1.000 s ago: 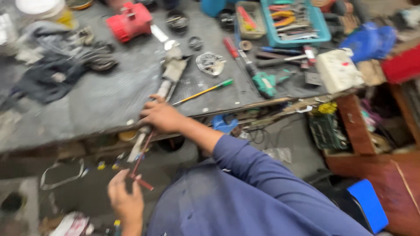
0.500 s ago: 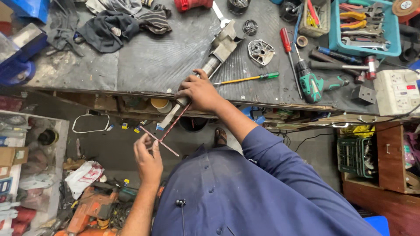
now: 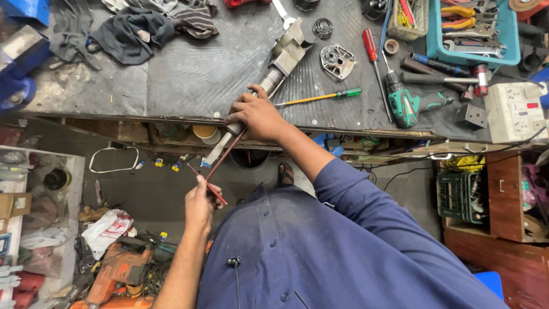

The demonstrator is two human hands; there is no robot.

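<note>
right hand point(image 3: 258, 116): clamped around the grey tube point(image 3: 251, 102) of a long power tool, pressing it down at the front edge of the workbench point(image 3: 189, 74)
left hand point(image 3: 201, 201): below the bench edge, closed on the near end of a dark red spiral rod point(image 3: 227, 153), with a thin red stick point(image 3: 206, 184) crossing under the fingers
spiral rod: runs from the left hand up to the tube's lower end, just under the right hand
power tool: lies diagonally on the bench, its grey metal head point(image 3: 289, 46) at the far end, its lower end overhanging the edge
near right hand: yellow-shaft screwdriver with a green handle point(image 3: 320, 98) lies just right of it on the bench
further right: green cordless drill point(image 3: 407, 104), red-handled screwdriver point(image 3: 373, 57), round metal cover plate point(image 3: 337, 60)
far right: teal tray of hand tools point(image 3: 473, 28), white power strip point(image 3: 514, 111)
far left of bench: heap of dark cloths point(image 3: 137, 26)
floor: orange power tool point(image 3: 117, 269) lower left, clutter around it
</note>
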